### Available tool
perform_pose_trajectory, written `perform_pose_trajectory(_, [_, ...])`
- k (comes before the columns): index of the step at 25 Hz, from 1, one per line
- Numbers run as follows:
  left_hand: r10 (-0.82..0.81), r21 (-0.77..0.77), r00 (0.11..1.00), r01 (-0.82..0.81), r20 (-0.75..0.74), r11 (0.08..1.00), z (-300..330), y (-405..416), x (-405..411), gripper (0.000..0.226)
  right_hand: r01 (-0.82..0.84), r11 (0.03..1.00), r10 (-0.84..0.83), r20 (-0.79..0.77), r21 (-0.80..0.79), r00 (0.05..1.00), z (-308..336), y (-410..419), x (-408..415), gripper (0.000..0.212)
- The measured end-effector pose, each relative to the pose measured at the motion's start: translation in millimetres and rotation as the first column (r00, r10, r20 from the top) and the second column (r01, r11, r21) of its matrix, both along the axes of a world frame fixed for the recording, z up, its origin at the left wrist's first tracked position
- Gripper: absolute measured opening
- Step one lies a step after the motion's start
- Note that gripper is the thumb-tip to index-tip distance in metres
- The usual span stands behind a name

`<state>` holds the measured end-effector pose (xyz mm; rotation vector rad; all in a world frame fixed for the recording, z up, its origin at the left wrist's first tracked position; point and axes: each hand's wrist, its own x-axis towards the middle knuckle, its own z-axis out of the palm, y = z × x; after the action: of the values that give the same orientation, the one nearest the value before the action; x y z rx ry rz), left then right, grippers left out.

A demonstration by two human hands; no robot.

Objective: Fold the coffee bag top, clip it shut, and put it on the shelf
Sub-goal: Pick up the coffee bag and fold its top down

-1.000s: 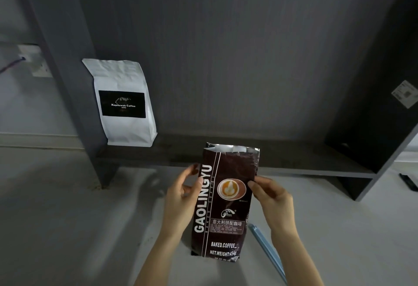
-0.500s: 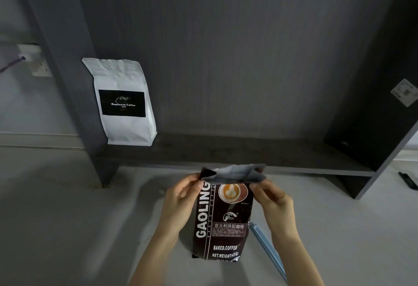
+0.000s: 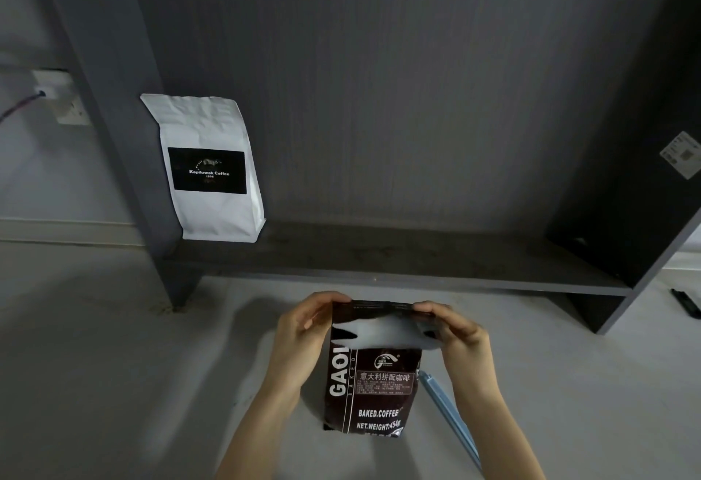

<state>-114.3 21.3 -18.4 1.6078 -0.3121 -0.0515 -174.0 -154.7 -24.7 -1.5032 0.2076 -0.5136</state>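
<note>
You hold the dark brown coffee bag (image 3: 373, 384) upright in front of you, above the pale floor (image 3: 113, 366) and just short of the front edge of the shelf (image 3: 398, 259). Your left hand (image 3: 303, 331) pinches the bag's upper left corner, with the thumb on the side facing you and the fingers curled behind the fold. Your right hand (image 3: 455, 331) grips the upper right corner in the same way, fingers closed over the top edge. Between your two hands the top of the bag is bent forward and down, so its silvery inner lining (image 3: 387, 333) shows as a flap across the upper front and covers the upper part of the printed lettering. A light blue clip (image 3: 447, 415) lies on the floor just to the right of the bag, partly hidden by your right forearm, and neither hand touches it. At the left end of the shelf a white coffee bag (image 3: 210, 168) with a black label stands upright against the side panel, well apart from the bag you hold.
</note>
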Motion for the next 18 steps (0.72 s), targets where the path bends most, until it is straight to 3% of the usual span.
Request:
perform_pose_trajectory(3, [-0.018,-0.028,0.999,0.017,-0.027,0.999,-0.8,0.2,0.2,0.039,-0.041,0.999,0.041,0.007,-0.021,0.999,1.8,0.2,-2.0,0.063])
perform_pose_trajectory(6, [-0.048,-0.030,0.998,0.047,-0.027,0.998,2.2,2.9,3.1,0.038,-0.073,0.995,0.068,-0.064,-0.072,0.996,2.9,-3.7,-4.8,0.057])
perform_pose_trajectory(10, [-0.151,0.010,0.988,0.151,-0.021,0.988,2.5,4.7,1.3,0.019,-0.135,0.989,0.129,-0.102,-0.057,0.986,6.3,-1.3,-8.5,0.036])
perform_pose_trajectory(12, [-0.215,-0.016,0.976,0.214,-0.040,0.977,-0.4,5.1,-0.8,0.026,-0.151,0.986,0.146,-0.082,-0.067,0.986,5.1,3.4,-7.6,0.027])
perform_pose_trajectory(15, [-0.242,-0.053,0.967,0.238,-0.075,0.970,-3.9,6.1,-1.7,0.042,-0.149,0.984,0.140,-0.096,-0.101,0.986,-6.6,4.1,-4.3,0.040])
perform_pose_trajectory(18, [-0.221,-0.041,0.965,0.217,-0.142,0.975,-15.3,6.6,-3.6,0.040,-0.122,0.992,0.117,-0.127,-0.035,0.985,-17.0,2.4,-2.8,0.044])
